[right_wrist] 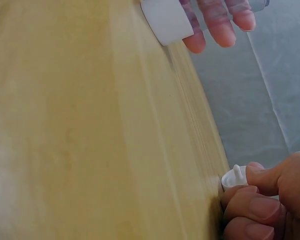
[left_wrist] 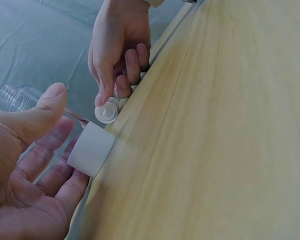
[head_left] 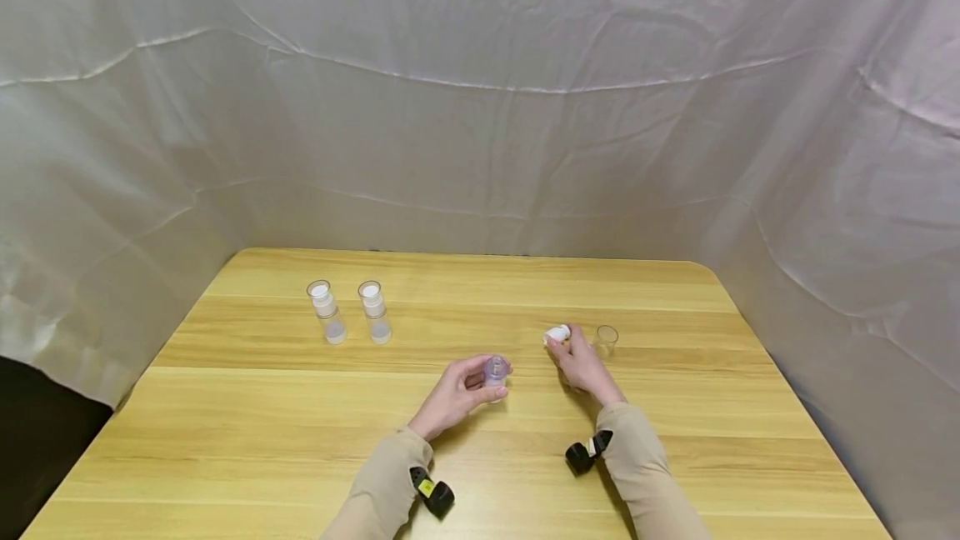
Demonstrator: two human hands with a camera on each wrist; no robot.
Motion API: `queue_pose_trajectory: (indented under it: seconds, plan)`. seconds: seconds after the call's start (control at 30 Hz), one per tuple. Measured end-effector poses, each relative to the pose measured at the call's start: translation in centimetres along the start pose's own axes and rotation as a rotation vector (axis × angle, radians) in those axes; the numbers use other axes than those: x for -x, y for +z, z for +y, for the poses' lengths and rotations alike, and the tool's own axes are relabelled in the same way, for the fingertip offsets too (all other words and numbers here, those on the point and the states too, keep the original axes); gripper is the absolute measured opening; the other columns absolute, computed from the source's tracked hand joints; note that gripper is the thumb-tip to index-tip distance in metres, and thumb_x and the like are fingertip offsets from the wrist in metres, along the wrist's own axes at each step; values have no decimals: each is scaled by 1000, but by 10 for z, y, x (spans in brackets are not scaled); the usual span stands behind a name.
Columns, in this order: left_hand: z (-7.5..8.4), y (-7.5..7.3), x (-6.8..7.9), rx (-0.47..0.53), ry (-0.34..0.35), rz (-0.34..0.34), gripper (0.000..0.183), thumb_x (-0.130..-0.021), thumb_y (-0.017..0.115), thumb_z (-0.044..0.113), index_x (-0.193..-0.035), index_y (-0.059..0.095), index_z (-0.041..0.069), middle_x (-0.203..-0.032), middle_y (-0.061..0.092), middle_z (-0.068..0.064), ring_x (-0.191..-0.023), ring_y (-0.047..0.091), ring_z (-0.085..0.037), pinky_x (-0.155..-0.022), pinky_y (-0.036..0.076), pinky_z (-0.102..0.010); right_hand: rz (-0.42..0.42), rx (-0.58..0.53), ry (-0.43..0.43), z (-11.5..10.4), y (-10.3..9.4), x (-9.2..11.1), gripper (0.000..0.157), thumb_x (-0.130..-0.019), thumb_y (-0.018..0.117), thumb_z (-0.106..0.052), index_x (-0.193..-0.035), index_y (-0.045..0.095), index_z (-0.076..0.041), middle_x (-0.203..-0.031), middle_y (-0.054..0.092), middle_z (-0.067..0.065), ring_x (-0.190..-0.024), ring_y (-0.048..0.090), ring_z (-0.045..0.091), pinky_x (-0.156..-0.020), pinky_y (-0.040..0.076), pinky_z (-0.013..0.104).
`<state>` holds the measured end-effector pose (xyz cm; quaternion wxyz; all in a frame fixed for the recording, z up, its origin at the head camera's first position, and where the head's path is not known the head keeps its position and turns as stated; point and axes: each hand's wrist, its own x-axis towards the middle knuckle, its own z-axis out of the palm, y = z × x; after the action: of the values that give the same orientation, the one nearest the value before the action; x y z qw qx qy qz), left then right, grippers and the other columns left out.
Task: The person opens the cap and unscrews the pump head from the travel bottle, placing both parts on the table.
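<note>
My left hand (head_left: 459, 394) holds a small clear bottle (head_left: 495, 373) upright at the table, thumb on one side and fingers on the other. The bottle's wide white base (left_wrist: 91, 149) shows below the fingers in the left wrist view. Farther right, my right hand (head_left: 581, 363) pinches a white pump top (head_left: 557, 335) between thumb and fingers, low over the table. A round face with a small nub shows on the pump top (right_wrist: 235, 177) in the right wrist view; the fingers hide the rest. Beside the right hand stands a clear cap (head_left: 607, 338).
Two clear bottles with white tops and clear caps, a left one (head_left: 327, 312) and a right one (head_left: 375, 312), stand upright at the back left of the wooden table (head_left: 262, 440). Grey cloth (head_left: 480, 140) hangs around the back and sides.
</note>
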<state>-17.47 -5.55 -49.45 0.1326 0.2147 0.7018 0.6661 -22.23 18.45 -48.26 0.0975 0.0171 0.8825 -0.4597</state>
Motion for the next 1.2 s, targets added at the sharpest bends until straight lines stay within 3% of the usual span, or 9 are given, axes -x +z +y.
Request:
queue_pose_trajectory:
  seconds: [0.47, 1.0, 1.2]
  plan:
    - [1, 1, -1, 2, -22, 5, 51, -93, 69, 7, -139, 52, -8, -135, 61, -29, -126, 60, -44, -100, 56, -23, 16, 14, -7, 1, 1, 3, 63, -108, 45, -26, -155, 17, 4, -85, 57, 8, -50, 45, 10, -43, 39, 22]
    - [0, 1, -1, 6, -19, 1, 50, -93, 69, 7, -138, 52, -8, -135, 61, -30, -127, 60, -44, -101, 56, -24, -8, -11, -5, 0, 0, 5, 68, -108, 44, -25, -157, 6, 3, -81, 57, 7, -43, 40, 8, -39, 36, 21]
    - [0, 1, -1, 6, -22, 2, 50, -94, 69, 7, -138, 52, -8, -135, 60, -30, -127, 60, -44, -100, 56, -24, 32, 76, -56, -2, 0, 9, 77, -107, 47, -28, -156, 0, 8, -75, 64, 7, -51, 44, 10, -51, 40, 23]
